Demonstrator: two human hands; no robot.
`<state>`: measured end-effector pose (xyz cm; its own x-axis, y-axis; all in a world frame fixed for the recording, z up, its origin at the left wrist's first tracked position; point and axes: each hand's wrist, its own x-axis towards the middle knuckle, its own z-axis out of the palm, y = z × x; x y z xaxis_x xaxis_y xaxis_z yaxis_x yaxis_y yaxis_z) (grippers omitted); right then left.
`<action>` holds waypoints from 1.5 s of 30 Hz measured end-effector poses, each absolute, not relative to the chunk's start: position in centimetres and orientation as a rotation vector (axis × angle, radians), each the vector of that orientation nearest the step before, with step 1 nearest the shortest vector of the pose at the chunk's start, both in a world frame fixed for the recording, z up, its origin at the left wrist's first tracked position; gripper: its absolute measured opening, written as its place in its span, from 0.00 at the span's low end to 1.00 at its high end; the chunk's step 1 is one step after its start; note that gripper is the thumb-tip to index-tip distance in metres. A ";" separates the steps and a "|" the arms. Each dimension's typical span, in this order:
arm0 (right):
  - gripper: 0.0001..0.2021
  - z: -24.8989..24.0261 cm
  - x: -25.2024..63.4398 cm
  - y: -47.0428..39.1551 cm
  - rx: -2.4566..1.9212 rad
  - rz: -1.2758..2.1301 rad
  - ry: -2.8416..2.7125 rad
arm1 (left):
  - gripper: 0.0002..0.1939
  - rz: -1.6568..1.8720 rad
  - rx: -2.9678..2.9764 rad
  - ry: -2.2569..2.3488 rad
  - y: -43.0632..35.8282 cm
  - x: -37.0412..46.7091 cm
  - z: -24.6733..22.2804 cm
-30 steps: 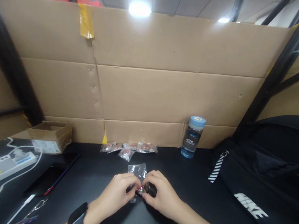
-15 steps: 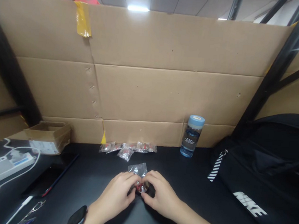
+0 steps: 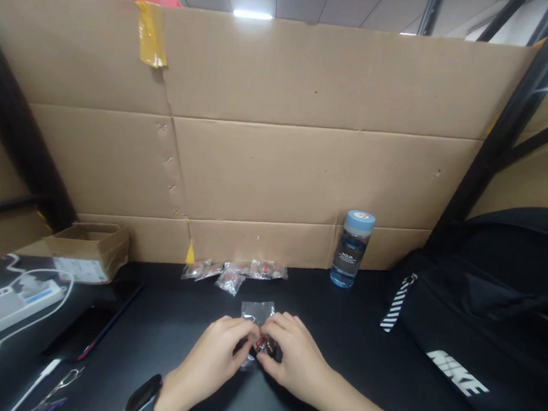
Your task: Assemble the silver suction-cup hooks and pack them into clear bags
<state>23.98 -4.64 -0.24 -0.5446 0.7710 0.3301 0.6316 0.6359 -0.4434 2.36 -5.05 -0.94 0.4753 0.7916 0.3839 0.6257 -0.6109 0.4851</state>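
Both hands meet low in the middle of the view, over the black table. My left hand [image 3: 223, 348], with a dark watch on the wrist, pinches the edge of a small clear plastic bag [image 3: 258, 311]. My right hand [image 3: 292, 354] curls its thumb and fingers round a small red and dark shiny item [image 3: 262, 344] at the bag. What exactly this item is, and whether it lies inside the bag, I cannot tell, as fingers cover much of it. Beyond the hands, several small clear packets [image 3: 230, 281] with red and white contents lie along the cardboard wall.
A water bottle [image 3: 350, 254] with a blue lid stands at the back right, beside a black backpack [image 3: 496, 302]. On the left are an open cardboard box [image 3: 88, 253], a white power strip [image 3: 15, 311] with cables, a dark tablet [image 3: 88, 323] and scissors [image 3: 64, 382].
The clear bag has shifted slightly right and lies flatter, with its lower part now showing below the fingers. The red item has turned and moved a little right between the fingertips.
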 end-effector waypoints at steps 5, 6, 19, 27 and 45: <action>0.06 -0.4 23.9 -4.6 -1.088 0.218 -2.424 | 0.11 0.862 2.408 1.129 -5.8 2.7 -0.4; 0.05 -0.5 23.9 -4.5 -1.081 0.180 -2.431 | 0.11 0.858 2.400 1.104 -6.0 2.8 -0.2; 0.07 0.3 24.4 -4.8 -1.031 0.193 -2.504 | 0.11 0.869 2.389 1.048 -5.8 2.7 -0.2; 0.12 0.7 24.8 -4.7 -0.999 0.251 -2.558 | 0.10 0.850 2.441 1.017 -6.3 3.0 0.2; 0.14 2.0 25.8 -4.8 -0.746 0.542 -2.548 | 0.11 0.994 2.246 1.080 -5.5 2.2 0.4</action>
